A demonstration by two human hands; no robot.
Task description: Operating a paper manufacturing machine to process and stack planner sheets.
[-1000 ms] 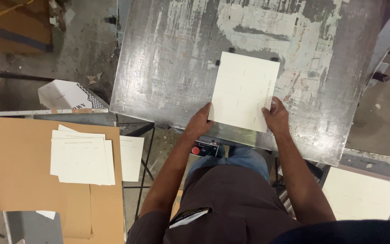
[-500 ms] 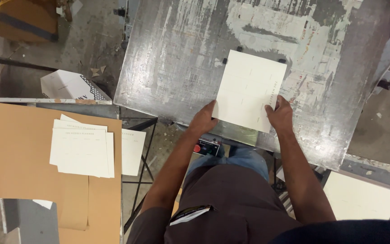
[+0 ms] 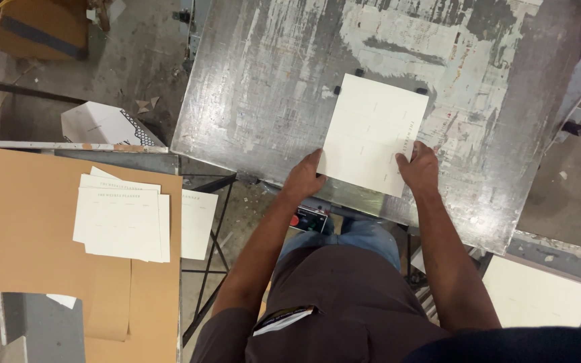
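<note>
Cream card stock, smooth and matte, lies flat on the worn metal plate (image 3: 257,87) in front of me: one rectangular sheet (image 3: 373,131), turned a little off square, with faint grey print running down it. Its far edge butts against small dark stops (image 3: 359,72) on the plate. My left hand (image 3: 304,178) rests at the sheet's near left corner, fingers curled down against its edge, and my right hand (image 3: 418,168) lies on the near right corner, fingertips on top of the paper. The two hands stand well apart, one at each side of the sheet, pressing and steadying it rather than pinching it; neither is closed around anything.

The plate is scuffed steel, streaked with scraped grey and patches of pale old paint, its near edge straight and thin. Just below that edge, between my forearms, sits a small control box with a red button (image 3: 295,220).

Off to my left a brown cardboard sheet (image 3: 21,222) covers a side table, and on it lies a loose stack of printed cream sheets (image 3: 122,222), slightly fanned. A white box with a black patterned flap (image 3: 105,126) sits on the concrete floor beyond. At my right, low down, a thick block of blank cream paper (image 3: 539,296) rests on another surface.
</note>
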